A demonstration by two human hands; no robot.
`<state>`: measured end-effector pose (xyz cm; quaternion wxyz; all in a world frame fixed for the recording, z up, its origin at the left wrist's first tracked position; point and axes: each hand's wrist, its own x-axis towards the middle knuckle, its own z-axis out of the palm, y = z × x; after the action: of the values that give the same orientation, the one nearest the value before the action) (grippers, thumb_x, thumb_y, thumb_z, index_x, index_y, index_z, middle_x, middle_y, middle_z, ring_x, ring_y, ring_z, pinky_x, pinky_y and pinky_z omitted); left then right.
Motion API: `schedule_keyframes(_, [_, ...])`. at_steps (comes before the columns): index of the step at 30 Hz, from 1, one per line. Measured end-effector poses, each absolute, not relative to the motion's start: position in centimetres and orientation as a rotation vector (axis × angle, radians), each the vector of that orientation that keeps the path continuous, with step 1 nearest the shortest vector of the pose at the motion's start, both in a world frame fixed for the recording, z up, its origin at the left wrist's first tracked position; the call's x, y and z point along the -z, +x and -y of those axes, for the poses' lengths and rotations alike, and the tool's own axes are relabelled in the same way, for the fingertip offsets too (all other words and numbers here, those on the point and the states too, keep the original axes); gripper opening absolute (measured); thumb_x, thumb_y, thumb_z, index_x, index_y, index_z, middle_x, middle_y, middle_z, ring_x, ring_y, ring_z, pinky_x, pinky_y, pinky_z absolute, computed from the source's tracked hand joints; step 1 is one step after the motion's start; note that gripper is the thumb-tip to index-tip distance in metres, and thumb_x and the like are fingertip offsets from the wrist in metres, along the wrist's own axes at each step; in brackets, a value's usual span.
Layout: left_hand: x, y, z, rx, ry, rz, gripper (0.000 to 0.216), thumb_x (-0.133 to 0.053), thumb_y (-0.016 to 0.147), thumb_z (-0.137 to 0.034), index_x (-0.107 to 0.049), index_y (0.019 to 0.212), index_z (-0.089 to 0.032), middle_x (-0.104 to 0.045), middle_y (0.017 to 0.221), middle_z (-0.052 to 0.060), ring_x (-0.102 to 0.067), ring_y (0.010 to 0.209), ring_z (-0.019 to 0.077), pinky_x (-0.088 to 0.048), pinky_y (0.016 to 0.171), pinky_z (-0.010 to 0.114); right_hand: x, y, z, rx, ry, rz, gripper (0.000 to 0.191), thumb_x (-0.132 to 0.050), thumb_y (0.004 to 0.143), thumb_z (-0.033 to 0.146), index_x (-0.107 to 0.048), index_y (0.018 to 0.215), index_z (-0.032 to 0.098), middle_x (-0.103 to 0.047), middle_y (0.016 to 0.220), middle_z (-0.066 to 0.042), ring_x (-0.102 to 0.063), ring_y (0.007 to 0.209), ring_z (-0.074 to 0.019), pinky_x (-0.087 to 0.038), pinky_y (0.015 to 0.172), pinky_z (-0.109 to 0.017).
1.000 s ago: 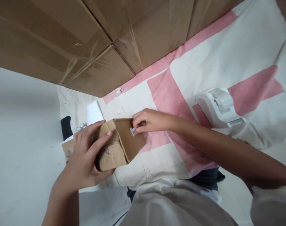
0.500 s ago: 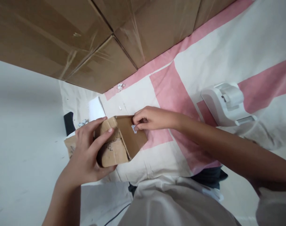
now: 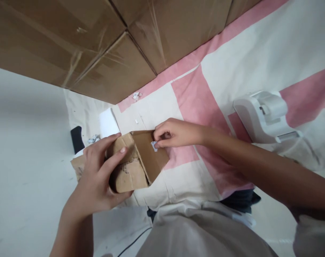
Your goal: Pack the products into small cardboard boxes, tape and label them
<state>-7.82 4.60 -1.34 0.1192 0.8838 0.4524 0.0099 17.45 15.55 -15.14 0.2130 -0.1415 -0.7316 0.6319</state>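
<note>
In left fingers [image 3: 115,157]: small carton [image 3: 132,177], matt brown cardboard, roughened and scuffed. At right fingers [image 3: 160,132]: printed slip [image 3: 153,145], looks like paper; finish too small to tell. Beyond both: large cartons [image 3: 189,35], cardboard under glossy clear tape. Beneath: pink-and-white cloth [image 3: 193,96], matt, creased. Right of right fingers: white machine [image 3: 262,116] looks plastic, smooth, faint sheen.

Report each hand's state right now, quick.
Left hand: closed around the small cardboard box, holding it.
Right hand: closed, thumb at the small printed label; whether it grips the label cannot be told.
</note>
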Motion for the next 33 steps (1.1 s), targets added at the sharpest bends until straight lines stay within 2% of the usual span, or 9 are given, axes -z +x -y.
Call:
schedule_keyframes(5, [1.5,-8.0,-4.5,-0.032,2.569,-1.343,0.114,-0.079,0.074,-0.031,-0.012,0.165,-0.043,-0.025,0.166,0.012,-0.033,0.149,0.0447,-0.033,0.115,0.07,15.3,17.4,-15.7,-1.766,-0.385,2.026,0.022,-0.067,0.089,0.031,-0.067,0.074,0.016,-0.06,0.073,0.002,-0.048,0.063,-0.0084,-0.032,0.063,-0.024])
schedule_keyframes(12, [1.5,-7.9,-4.5,-0.05,2.544,-1.338,0.113,-0.078,0.073,-0.033,-0.013,0.165,-0.041,-0.023,0.168,0.011,-0.033,0.15,0.0463,-0.033,0.115,0.072,15.4,17.3,-15.7,-1.761,-0.408,2.027,0.021,-0.068,0.088,0.029,-0.065,0.071,0.016,-0.057,0.07,0.003,-0.048,0.062,-0.0082,-0.032,0.062,-0.024])
schedule_keyframes(23, [1.6,-8.1,-4.4,-0.076,2.484,-1.359,0.117,-0.081,0.07,-0.032,-0.013,0.164,-0.045,-0.02,0.17,0.004,-0.033,0.15,0.0443,-0.036,0.114,0.071,15.2,17.7,-15.5,-1.723,-0.404,2.114,0.025,-0.063,0.094,0.029,-0.059,0.072,0.018,-0.055,0.068,0.005,-0.046,0.061,-0.008,-0.028,0.062,-0.025])
schedule_keyframes(26, [1.6,-8.1,-4.3,-0.066,2.485,-1.376,0.119,-0.082,0.068,-0.03,-0.014,0.164,-0.045,-0.022,0.169,0.005,-0.034,0.149,0.0447,-0.036,0.115,0.072,14.9,18.0,-15.3,-1.575,-0.391,2.209,0.028,-0.059,0.098,0.03,-0.059,0.073,0.018,-0.058,0.068,0.004,-0.049,0.063,-0.0091,-0.028,0.063,-0.026])
schedule_keyframes(30, [1.6,-8.1,-4.2,-0.066,2.48,-1.397,0.119,-0.082,0.068,-0.032,-0.014,0.164,-0.046,-0.023,0.168,0.005,-0.034,0.149,0.0447,-0.035,0.115,0.072,14.8,18.5,-14.9,-1.223,-0.374,2.326,0.028,-0.051,0.104,0.03,-0.068,0.084,0.019,-0.071,0.083,0.0,-0.056,0.073,-0.0132,-0.028,0.064,-0.028])
schedule_keyframes(33, [1.6,-8.1,-4.3,-0.075,2.467,-1.402,0.116,-0.081,0.069,-0.034,-0.014,0.163,-0.049,-0.025,0.168,0.004,-0.035,0.149,0.0439,-0.035,0.116,0.072,15.0,18.5,-14.7,-1.144,-0.381,2.351,0.027,-0.051,0.104,0.03,-0.07,0.088,0.02,-0.072,0.084,-0.001,-0.056,0.072,-0.0137,-0.026,0.063,-0.029])
